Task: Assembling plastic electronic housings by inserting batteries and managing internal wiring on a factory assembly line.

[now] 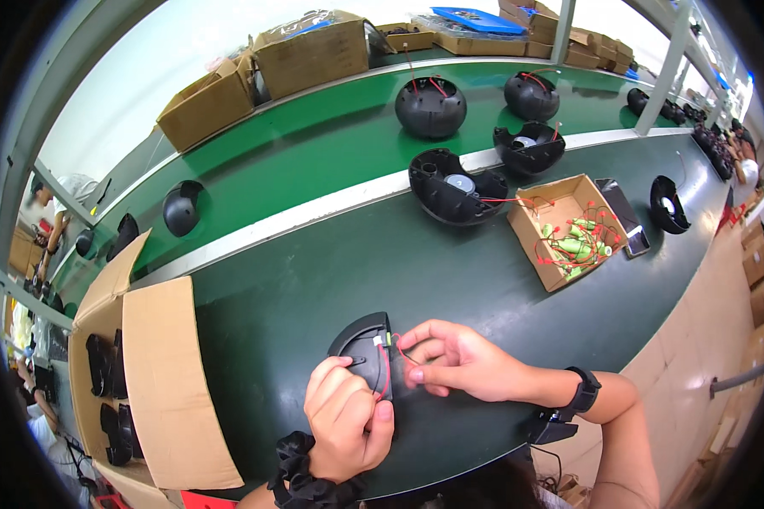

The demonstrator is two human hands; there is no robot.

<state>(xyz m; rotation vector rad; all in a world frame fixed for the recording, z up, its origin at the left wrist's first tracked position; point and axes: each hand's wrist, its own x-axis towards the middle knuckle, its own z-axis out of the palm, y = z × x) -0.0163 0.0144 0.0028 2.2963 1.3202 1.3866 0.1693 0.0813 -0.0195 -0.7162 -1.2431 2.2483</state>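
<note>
My left hand [348,416] is closed round the lower end of a black curved plastic shell [367,329], held just above the green bench. On the shell sit a small white connector [378,341] and a small green part. A red wire [387,373] runs from there down along the shell toward my left thumb. At the shell's right side, my right hand [463,365] has its thumb and fingers drawn together on another thin red wire [401,343]. Its far end is hidden behind the fingers.
A small carton [526,239] of green cells with red wires stands at right, beside a phone [624,216]. Round black housings [458,187] rest beyond it, some on the green belt [314,153]. An open carton [170,382] of black parts is at left.
</note>
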